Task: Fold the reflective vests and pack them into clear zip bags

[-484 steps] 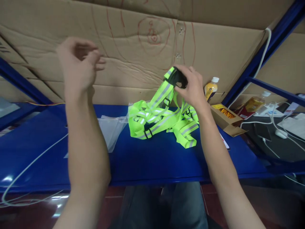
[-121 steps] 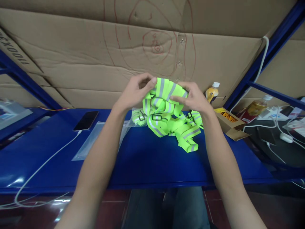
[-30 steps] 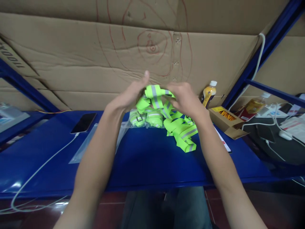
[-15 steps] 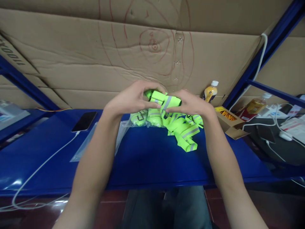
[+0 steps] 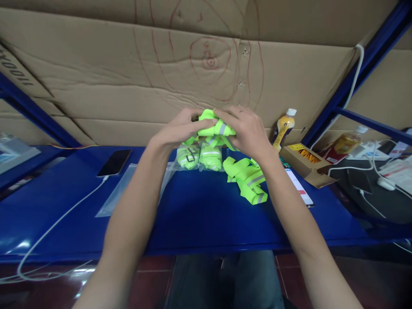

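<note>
Above the blue table, I hold a rolled bundle of neon-yellow reflective strap with grey stripes. My left hand grips its left side, thumb across the front. My right hand is wrapped over its right side, fingers on top. Loose neon strap lies folded on the table below my right hand; whether it joins the bundle is hidden. Two neon rolls in clear plastic, a left roll with black marking and a right roll, sit behind. A flat clear bag lies partly under my left arm.
A dark phone with a white cable lies left. On the right are a lit phone beside my forearm, a yellow-labelled bottle and an opened small carton. A cardboard wall stands behind; blue posts flank it.
Both hands have lifted slightly, and the right has turned over the top of the bundle. Strap hanging below it has shifted up and left. The lit phone has come into sight.
</note>
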A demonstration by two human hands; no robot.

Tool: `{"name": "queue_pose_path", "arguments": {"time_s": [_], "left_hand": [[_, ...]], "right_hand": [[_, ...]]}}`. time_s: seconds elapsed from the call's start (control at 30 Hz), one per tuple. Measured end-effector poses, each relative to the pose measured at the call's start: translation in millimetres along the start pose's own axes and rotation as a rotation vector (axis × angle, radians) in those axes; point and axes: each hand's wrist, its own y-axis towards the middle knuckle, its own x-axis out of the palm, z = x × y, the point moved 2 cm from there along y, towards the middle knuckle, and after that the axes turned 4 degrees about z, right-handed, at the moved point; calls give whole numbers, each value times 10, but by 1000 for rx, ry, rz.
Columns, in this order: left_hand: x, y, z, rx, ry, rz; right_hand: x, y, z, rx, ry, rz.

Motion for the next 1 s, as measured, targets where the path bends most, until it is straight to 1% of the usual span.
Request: {"name": "queue_pose_path", "arguments": {"time_s": [0.07,0.13,0.27,0.33,0.4,0.5,0.53,0.63,0.67,0.73,0.8,0.87,0.93,1.0], "left_hand": [[-38,-14,27,40,30,23],[-69,-28,82,117,98,17],[-50,-24,189,353,215,-41],[-20,-12,191,397,231,-63],[1,-7,160,371,204,-85],[17,-26,114,256,59,-101],[28,-36,108,189,-19,-114],[103,-60,116,-73,-244,-217],[131,-61,124,-140,-294,-239],[158,-45,129,-201,-347,-228],[135,-19,107,-190,-367,-176],[68,-6,65,-150,-339,-140],[-20,-13,42,-68,-254,-119],[-96,-37,64,62,-126,-116]], "right_hand": [[-7,3,6,-11,92,-22],[-27,3,23,-6,191,-62],[-87,4,84,114,321,-122],[-126,7,96,162,353,-154],[-173,10,88,176,351,-165],[-230,8,62,181,291,-124],[-237,5,55,179,260,-107],[-226,3,40,146,131,-50],[-215,6,38,138,83,-27],[-190,15,36,129,15,6],[-165,23,37,104,30,3],[-148,24,46,51,129,-11],[-140,15,73,14,265,-28],[-138,-2,114,22,388,-60]]}}
